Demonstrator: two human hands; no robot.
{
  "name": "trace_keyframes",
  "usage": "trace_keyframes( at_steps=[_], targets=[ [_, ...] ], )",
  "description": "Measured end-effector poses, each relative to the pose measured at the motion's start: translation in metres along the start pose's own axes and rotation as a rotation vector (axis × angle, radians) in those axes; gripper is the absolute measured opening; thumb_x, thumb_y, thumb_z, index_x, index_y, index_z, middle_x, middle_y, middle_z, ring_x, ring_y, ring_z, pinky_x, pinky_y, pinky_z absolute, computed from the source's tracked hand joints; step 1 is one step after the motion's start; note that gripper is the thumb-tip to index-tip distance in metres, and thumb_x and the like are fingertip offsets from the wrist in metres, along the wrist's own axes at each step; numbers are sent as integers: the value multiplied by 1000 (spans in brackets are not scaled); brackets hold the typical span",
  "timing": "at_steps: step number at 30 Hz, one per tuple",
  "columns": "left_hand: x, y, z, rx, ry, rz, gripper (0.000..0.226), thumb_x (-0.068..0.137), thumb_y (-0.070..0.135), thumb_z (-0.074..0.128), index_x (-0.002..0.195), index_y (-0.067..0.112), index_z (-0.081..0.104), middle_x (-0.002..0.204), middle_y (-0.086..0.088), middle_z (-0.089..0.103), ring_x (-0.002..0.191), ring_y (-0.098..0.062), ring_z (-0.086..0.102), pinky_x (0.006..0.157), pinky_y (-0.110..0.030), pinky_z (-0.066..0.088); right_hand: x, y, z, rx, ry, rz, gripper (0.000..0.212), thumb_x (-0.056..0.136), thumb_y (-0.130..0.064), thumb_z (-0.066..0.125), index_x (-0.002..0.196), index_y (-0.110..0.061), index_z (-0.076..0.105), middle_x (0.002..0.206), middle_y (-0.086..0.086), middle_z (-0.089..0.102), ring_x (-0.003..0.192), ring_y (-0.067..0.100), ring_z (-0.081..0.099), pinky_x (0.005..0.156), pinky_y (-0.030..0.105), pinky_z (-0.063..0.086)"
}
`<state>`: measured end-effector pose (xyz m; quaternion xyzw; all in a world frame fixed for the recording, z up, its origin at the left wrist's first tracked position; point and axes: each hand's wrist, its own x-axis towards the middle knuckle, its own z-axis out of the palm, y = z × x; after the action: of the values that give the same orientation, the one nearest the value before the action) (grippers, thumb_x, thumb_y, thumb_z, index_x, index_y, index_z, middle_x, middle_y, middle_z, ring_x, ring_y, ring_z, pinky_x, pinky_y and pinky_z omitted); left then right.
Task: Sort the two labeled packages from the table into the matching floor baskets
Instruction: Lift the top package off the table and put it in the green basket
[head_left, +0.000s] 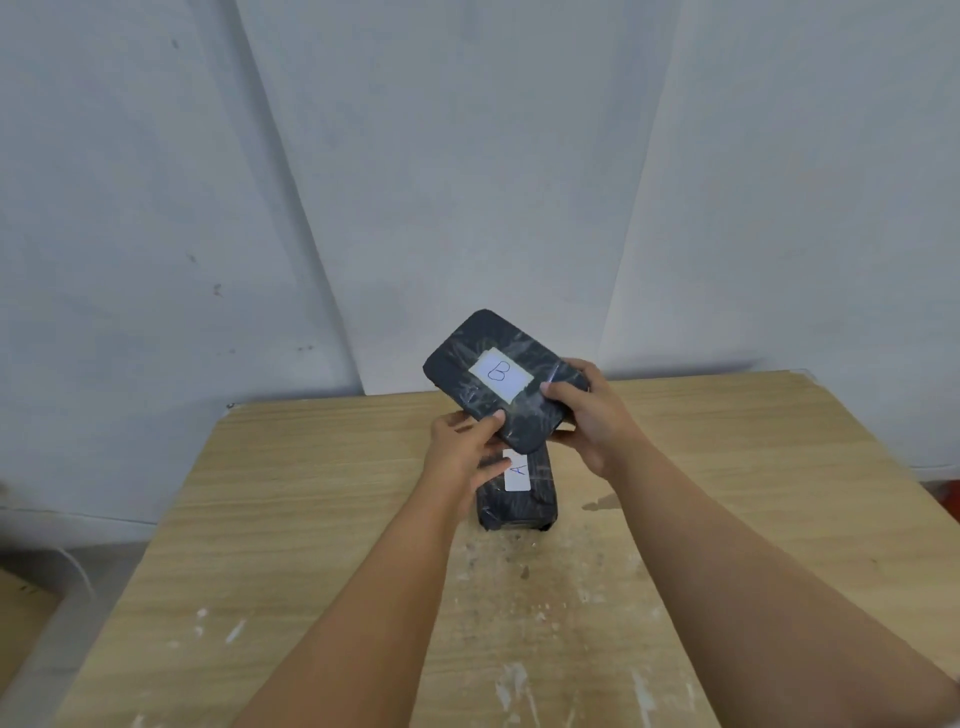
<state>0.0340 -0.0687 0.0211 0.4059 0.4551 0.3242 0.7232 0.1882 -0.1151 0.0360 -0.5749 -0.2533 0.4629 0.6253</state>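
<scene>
Head view: package B (498, 379) gripped between both hands' fingers (493, 419).

We held both bare forearms stretched forward and converging. Our left hand (464, 441) pinched with thumb on top; our right hand (587, 415) curled closed, thumb pointing left.

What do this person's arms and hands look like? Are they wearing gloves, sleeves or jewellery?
Both arms are bare as far up as the picture shows: no sleeves in view. The left hand and right hand wear no gloves, and no watch, ring or bracelet can be seen. No markings show on either forearm.
</scene>
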Motion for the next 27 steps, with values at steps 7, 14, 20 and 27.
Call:
trace_keyframes(
  at_steps=[7,14,20,27],
  targets=[
    [-22,57,-30,16,33,249,82,82,37,71,143,48,18,127,-2,60,108,-17,63,87,-43,56,-18,-47,-1,-85,-114,21,35,79,-12,58,114,-17,56,101,9,65,87,26,64,83,42,54],
    [-39,61,-26,193,-204,384,49,86,26,67,127,43,49,125,9,62,109,-10,64,79,-27,56,-42,-62,-2,-125,-125,-10,20,85,-11,55,104,-15,53,91,8,63,74,23,64,68,36,58],
    [-43,57,-11,185,-195,440,39,86,23,66,121,34,53,111,7,67,96,-9,67,66,-21,56,-60,-58,-15,-39,-47,-46,32,82,-14,61,114,-13,56,99,10,67,81,25,67,74,40,59],
    [-45,38,54,269,-277,431,36,84,27,68,116,34,54,106,2,70,92,-15,70,73,-32,58,-93,-63,-76,27,109,-84,11,86,-12,61,96,-13,58,82,4,67,63,14,66,53,26,55]
  ],
)
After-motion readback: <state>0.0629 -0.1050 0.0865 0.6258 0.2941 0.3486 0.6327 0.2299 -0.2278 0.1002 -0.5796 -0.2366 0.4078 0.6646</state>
